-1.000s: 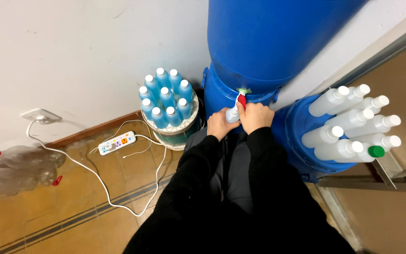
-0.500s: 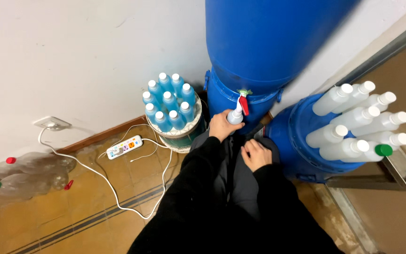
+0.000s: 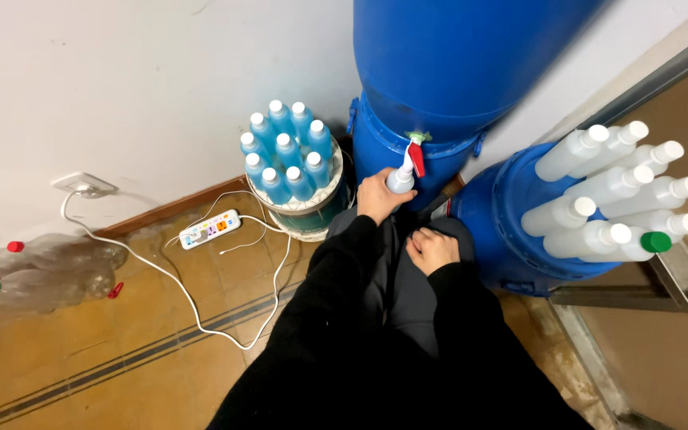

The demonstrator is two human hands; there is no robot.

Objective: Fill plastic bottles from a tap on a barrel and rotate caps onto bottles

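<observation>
White plastic, a small bottle (image 3: 400, 178) sits in your left hand (image 3: 377, 197), fingers wrapped round its body, held directly under the red-handled tap (image 3: 416, 157) of the large blue drum (image 3: 455, 64). Your right hand (image 3: 433, 250) rests on your lap, fingers loosely curled and holding nothing. Filled blue bottles with white caps (image 3: 284, 151) stand packed in a round tub just left of the drum; empty white bottles (image 3: 615, 199) lie stacked at right on a second blue drum (image 3: 491, 231).
</observation>
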